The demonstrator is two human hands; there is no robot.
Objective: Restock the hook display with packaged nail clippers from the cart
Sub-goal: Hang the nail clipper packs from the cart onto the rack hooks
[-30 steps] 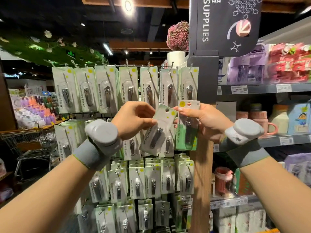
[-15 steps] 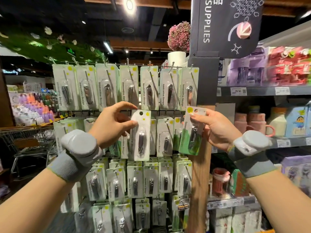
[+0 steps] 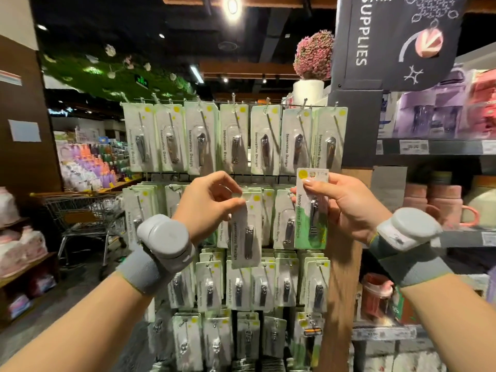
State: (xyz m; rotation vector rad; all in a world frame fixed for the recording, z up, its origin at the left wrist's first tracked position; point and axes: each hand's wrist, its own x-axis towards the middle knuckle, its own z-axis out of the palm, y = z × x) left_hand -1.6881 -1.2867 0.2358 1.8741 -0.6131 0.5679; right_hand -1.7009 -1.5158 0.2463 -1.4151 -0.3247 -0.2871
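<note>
The hook display (image 3: 233, 135) holds rows of white-and-green carded nail clippers. My left hand (image 3: 206, 202) pinches the top of one nail clipper pack (image 3: 247, 237) in front of the second row, the card hanging upright. My right hand (image 3: 346, 205) grips a second nail clipper pack (image 3: 311, 210) with a green lower half, held upright at the display's right end, in front of the wooden post. Whether either pack sits on a hook is hidden by the fingers.
A metal shopping cart (image 3: 80, 216) stands at the left behind my left arm. Shelves (image 3: 429, 147) with boxes, pink mugs and jars fill the right side. A dark sign (image 3: 397, 41) hangs above. A wooden post (image 3: 341, 291) borders the display.
My left hand has carried its pack from the left toward the middle of the second row. My right hand has turned its pack upright, closer to the display's right end.
</note>
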